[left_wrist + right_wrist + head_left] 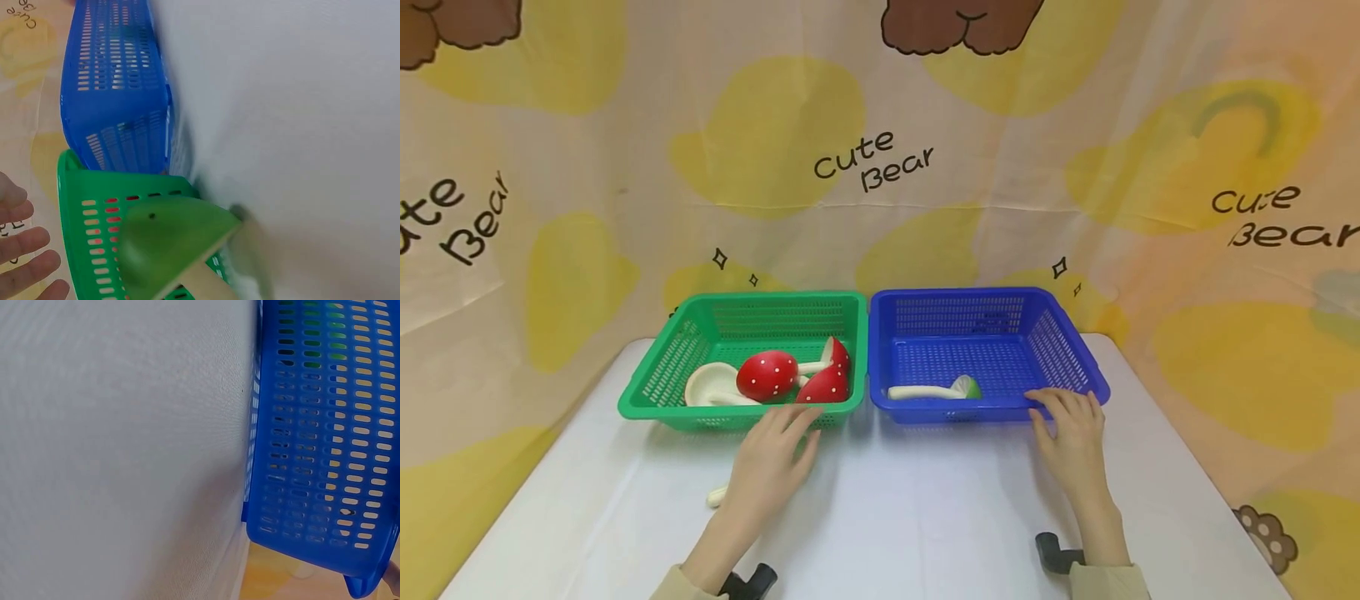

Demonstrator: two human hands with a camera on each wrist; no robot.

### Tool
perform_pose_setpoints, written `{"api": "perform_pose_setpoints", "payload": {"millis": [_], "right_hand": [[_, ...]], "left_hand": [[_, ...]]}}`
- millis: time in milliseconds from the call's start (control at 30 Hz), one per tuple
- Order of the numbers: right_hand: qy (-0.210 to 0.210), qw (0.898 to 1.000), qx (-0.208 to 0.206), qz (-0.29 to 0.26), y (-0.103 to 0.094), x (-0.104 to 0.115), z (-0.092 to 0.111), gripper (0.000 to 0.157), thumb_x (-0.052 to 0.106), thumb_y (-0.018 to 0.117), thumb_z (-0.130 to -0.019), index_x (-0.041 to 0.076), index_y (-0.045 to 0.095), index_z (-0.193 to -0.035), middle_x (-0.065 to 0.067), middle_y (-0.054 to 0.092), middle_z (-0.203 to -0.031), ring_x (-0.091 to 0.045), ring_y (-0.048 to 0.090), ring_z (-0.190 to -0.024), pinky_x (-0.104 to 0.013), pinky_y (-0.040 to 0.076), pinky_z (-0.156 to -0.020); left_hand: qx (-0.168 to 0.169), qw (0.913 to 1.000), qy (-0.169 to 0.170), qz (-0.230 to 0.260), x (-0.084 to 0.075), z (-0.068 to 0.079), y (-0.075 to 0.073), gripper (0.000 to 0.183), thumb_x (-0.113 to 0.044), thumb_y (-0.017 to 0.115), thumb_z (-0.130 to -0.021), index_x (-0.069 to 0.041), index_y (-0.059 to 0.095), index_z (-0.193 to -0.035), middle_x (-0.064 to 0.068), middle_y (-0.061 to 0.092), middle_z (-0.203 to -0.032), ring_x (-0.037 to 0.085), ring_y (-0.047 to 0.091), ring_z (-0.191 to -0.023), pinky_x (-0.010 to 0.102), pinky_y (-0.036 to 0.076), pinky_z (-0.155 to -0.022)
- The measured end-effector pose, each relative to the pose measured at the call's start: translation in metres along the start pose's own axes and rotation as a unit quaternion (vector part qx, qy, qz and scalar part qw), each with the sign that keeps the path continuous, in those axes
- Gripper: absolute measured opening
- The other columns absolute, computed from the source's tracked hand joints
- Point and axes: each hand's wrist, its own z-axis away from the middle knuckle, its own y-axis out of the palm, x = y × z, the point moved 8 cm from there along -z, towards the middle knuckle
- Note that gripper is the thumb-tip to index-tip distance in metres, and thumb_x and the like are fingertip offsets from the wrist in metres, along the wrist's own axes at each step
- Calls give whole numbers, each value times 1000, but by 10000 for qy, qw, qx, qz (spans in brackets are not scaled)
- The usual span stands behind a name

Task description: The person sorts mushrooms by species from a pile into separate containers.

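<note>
My left hand reaches over the white table in front of the green basket, its fingers spread and holding nothing. Below it lies a green-capped toy mushroom, in front of that basket in the left wrist view. In the head view the hand and forearm hide most of it, leaving the pale stem end visible. At the front right of the blue basket, my right hand has its fingertips over the rim, with relaxed fingers; whether they touch it, I cannot tell.
Several red-capped toy mushrooms with white dots lie in the green basket. Another toy mushroom, green-capped with a white stem, lies along the blue basket's front wall. Both baskets stand side by side on the white table, before a patterned cloth.
</note>
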Motion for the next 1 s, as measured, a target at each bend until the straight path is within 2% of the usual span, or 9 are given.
{"api": "perform_pose_setpoints", "payload": {"millis": [233,400,500,733,900,1000], "right_hand": [[46,10000,12,-48,-1,0,-1,26,-9,70,-75,3,69,-99,-18,67,-100,-40,54,-104,-72,24,-103],[67,10000,24,-44,-1,1,0,26,-10,70,-75,3,69,-99,-19,67,-100,-40,54,-104,-72,24,-104],[68,10000,32,-39,0,1,-1,26,-9,70,-76,3,69,-99,-19,67,-100,-40,54,-105,-72,23,-104],[85,9999,42,-43,1,0,0,26,-9,71,-76,4,69,-99,-18,67,-100,-40,54,-104,-72,24,-103],[74,9999,25,-83,0,1,-1,26,-9,70,-76,4,69,-99,-18,67,-100,-40,53,-103,-72,24,-103],[74,9999,23,-82,0,1,-1,26,-9,70,-77,4,69,-99,-18,67,-100,-40,54,-103,-72,24,-103]], "left_hand": [[179,9992,-340,-45,18,19,-3,31,-14,72,-80,-14,69,-111,0,65,-102,19,60,-91,35,55,-72],[470,9969,-633,-35,30,30,-3,33,-16,73,-80,-14,68,-113,-1,63,-103,19,59,-92,36,55,-74],[716,9935,-885,58,38,37,-1,36,-18,74,-80,-14,67,-115,-1,62,-105,20,59,-96,39,54,-78],[1281,9797,-1479,439,60,53,3,42,-28,73,-84,-19,63,-124,-2,62,-115,23,59,-110,48,53,-88],[1453,9752,-1572,554,71,62,4,41,-29,71,-85,-22,63,-124,1,62,-123,25,58,-117,52,51,-91],[1605,9730,-1580,501,75,66,6,38,-30,70,-86,-20,64,-122,1,64,-118,25,59,-114,51,52,-89]]}}
